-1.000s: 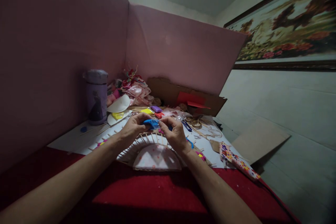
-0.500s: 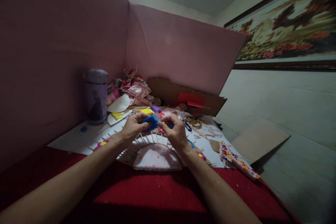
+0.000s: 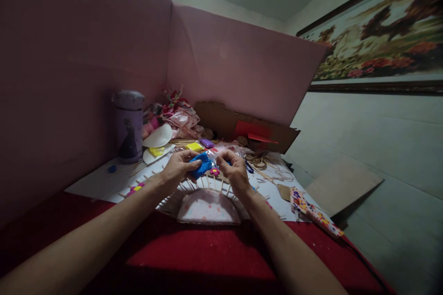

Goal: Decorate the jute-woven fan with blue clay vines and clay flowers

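My left hand point(image 3: 177, 170) is closed around a bright blue packet of what looks like soft modelling clay point(image 3: 202, 165), thumb on top. Clear plastic wrapper point(image 3: 212, 154) sticks out from the packet's right side. At that wrapper, the fingers of my right hand point(image 3: 236, 174) are pinched together; their tips partly hide what they grip. Below both hands lies a fan-shaped piece with thin wooden sticks radiating from a pale, dotted half-round point(image 3: 209, 206). A pink flower with a yellow centre point(image 3: 214, 172) sits just under the packet, and another flower point(image 3: 135, 189) is by my left forearm.
A purple tumbler point(image 3: 128, 126) stands at the left. Yellow point(image 3: 194, 146) and purple point(image 3: 207, 143) packets lie beyond my hands, before a cardboard sheet point(image 3: 216, 113). A flower-patterned glue-gun-like tool point(image 3: 316, 214) with a cord rests right. Red cloth point(image 3: 166, 249) covers the front.
My right hand has shifted slightly right, away from the left hand. The blue packet has tilted and shows more of its surface, and the gap between the hands has widened.
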